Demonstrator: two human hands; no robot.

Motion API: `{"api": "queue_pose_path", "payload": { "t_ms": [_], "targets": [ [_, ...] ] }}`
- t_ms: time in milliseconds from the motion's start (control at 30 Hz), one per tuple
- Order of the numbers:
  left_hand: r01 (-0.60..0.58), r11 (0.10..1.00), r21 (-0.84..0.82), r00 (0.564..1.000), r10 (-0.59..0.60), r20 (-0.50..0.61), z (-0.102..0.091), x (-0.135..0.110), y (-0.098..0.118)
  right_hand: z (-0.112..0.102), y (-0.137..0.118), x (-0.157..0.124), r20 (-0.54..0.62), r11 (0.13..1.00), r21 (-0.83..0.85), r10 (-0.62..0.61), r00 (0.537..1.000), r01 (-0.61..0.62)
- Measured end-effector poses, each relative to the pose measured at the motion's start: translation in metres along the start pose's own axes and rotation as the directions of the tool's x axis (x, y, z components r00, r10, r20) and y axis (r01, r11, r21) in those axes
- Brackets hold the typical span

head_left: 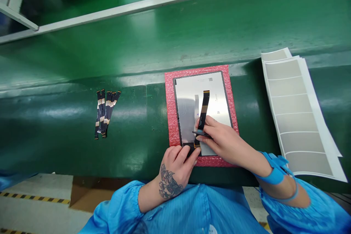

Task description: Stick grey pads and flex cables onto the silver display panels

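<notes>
A display panel [219, 98] with a silvery back lies on a pink bubble-wrap sheet [171, 117] on the green bench. A black flex cable [204, 108] with a gold-edged end runs up over the panel from its lower edge. My right hand [219, 139] is closed, pinching a thin dark pointed tool [201, 133], apparently tweezers, across the cable. Down at the panel's lower edge, my left hand [178, 164] has curled fingers, with thumb and forefinger pressed on the cable's lower end. The fingertips partly hide that joint.
Several loose flex cables [103, 113] lie in a small fanned pile to the left. Sheets of grey rectangular labels [296, 113] overlap at the right. A blue wrist strap [274, 172] circles my right wrist. Beyond the bench runs a pale rail [153, 4].
</notes>
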State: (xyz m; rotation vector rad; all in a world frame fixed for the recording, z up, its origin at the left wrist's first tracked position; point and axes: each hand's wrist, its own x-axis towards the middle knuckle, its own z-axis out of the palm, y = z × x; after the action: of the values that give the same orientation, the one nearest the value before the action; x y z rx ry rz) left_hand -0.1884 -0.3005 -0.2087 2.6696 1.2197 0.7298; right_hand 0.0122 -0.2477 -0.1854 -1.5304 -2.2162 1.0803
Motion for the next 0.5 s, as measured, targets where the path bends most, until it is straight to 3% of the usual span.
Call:
{"api": "queue_pose_path", "payload": {
  "t_ms": [200,367,433,500],
  "targets": [
    [-0.009,0.999,0.049,1.0,0.008,0.017,0.001,-0.0041,-0.001,-0.0009,0.0006,0.0013,0.038,0.999,-0.036,-0.001,0.999,0.003],
    [0.061,0.998,0.006,0.997,-0.061,0.042,-0.0008,0.001,0.0025,0.0028,-0.0019,0.0012,0.021,0.994,-0.109,-0.009,1.0,0.011],
    [0.111,0.993,-0.038,0.992,-0.109,0.064,-0.0022,0.0032,0.0042,0.005,-0.0045,0.0007,-0.047,0.986,-0.16,0.039,0.998,-0.046],
    [0.167,0.982,-0.088,0.984,-0.161,0.075,-0.0035,0.0043,0.0054,0.0056,-0.0068,-0.001,-0.191,0.968,-0.207,0.105,0.976,-0.144]
  ]
}}
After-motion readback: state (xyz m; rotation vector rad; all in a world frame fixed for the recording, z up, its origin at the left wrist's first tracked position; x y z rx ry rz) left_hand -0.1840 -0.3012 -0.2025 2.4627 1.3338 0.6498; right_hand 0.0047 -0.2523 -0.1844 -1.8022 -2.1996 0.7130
